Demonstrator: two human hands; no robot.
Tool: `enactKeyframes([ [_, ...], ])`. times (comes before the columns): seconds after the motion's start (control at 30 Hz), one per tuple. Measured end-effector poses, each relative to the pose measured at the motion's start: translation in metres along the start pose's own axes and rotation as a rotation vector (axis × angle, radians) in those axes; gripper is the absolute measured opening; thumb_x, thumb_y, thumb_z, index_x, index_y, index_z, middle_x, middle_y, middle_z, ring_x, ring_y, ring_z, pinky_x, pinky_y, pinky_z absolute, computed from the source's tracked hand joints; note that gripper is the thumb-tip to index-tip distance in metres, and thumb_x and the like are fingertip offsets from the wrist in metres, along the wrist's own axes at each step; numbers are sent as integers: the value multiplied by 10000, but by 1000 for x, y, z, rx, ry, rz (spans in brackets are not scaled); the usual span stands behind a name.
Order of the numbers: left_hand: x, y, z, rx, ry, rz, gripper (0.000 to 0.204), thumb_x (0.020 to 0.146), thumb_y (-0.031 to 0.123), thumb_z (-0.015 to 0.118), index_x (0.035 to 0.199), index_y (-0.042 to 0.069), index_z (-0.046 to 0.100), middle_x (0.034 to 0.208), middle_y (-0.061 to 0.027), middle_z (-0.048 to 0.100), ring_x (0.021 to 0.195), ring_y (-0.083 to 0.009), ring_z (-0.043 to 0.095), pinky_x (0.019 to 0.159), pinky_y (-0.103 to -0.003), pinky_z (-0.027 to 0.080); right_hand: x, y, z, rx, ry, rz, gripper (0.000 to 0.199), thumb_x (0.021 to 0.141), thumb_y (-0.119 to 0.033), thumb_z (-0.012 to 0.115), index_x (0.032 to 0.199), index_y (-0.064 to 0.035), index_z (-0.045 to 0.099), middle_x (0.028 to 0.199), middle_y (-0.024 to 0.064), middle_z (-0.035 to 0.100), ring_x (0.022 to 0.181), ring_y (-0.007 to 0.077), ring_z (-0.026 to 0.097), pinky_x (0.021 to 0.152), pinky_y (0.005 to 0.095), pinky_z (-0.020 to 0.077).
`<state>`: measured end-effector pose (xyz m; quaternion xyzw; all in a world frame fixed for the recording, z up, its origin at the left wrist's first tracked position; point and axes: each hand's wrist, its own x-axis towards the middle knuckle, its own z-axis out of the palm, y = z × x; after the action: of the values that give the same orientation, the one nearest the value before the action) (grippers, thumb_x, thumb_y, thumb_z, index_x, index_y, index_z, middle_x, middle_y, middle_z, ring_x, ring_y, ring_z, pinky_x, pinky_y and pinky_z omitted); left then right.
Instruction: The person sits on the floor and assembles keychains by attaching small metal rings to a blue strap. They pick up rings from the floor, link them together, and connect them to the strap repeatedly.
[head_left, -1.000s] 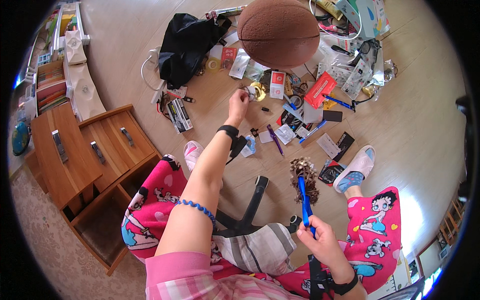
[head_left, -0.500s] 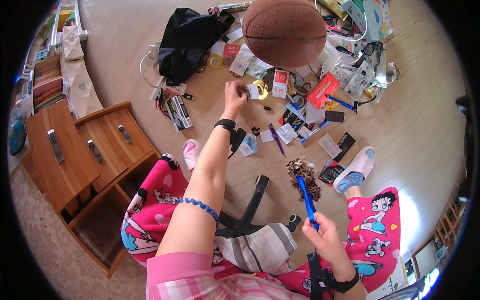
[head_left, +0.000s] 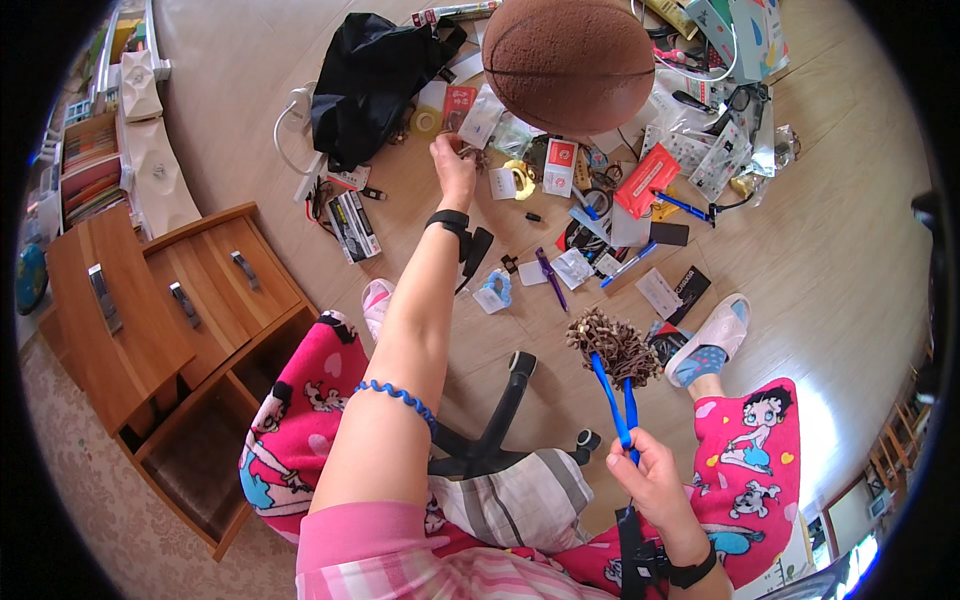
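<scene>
My right hand (head_left: pixel 655 480) grips the blue straps of a shaggy brown bunch (head_left: pixel 615 348), which hangs in the air above the floor beyond my fingers. Its kind is unclear. My left hand (head_left: pixel 457 172) reaches far over the scattered things, fingers closed on a small brown thing (head_left: pixel 476 158) that I cannot make out further. Close to it lie a yellow ring-shaped item (head_left: pixel 521 180) with a white tag, a roll of tape (head_left: pixel 427 120) and a red card (head_left: pixel 459 104). Between my hands are a light blue coil (head_left: pixel 499 288) with a white tag and a purple pen (head_left: pixel 551 278).
A basketball (head_left: pixel 568 65) and a black bag (head_left: pixel 365 90) sit at the far side. A power strip (head_left: pixel 312 178) and a box (head_left: pixel 354 227) lie left. Wooden drawers (head_left: pixel 190 310) stand pulled out at left. A black chair base (head_left: pixel 500 415) is beneath me.
My left hand has moved up and slightly left with the small brown thing. The brown bunch in my right hand has turned, and its two blue straps now show apart.
</scene>
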<state>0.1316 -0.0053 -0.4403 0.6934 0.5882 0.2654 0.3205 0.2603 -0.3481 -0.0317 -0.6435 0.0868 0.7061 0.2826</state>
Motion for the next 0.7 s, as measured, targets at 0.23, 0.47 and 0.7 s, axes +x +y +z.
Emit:
enactKeyframes([
  [0.23,-1,8,-4,230,-281,-274,336,732,165,664,984,-55,621,958,-254,647,933,-380,627,849,-408,492,3,-1,6,123,-31,-39,78,906,-58,597,878,-58,524,753,-82,459,641,-20,394,539,161,295],
  [0.47,43,-24,-69,565,-144,363,419,649,40,724,996,23,490,1206,-188,477,1136,-345,448,942,-421,405,9,3,7,126,-36,-1,70,908,-52,593,890,-52,525,758,-80,458,651,-17,395,549,161,295],
  [0.7,40,-57,-90,508,-290,477,251,732,-77,524,970,-9,485,1070,-190,522,1065,-382,471,917,-429,438,15,6,11,123,-1,42,64,909,-53,588,892,-52,526,779,-78,461,658,-16,394,553,161,299],
])
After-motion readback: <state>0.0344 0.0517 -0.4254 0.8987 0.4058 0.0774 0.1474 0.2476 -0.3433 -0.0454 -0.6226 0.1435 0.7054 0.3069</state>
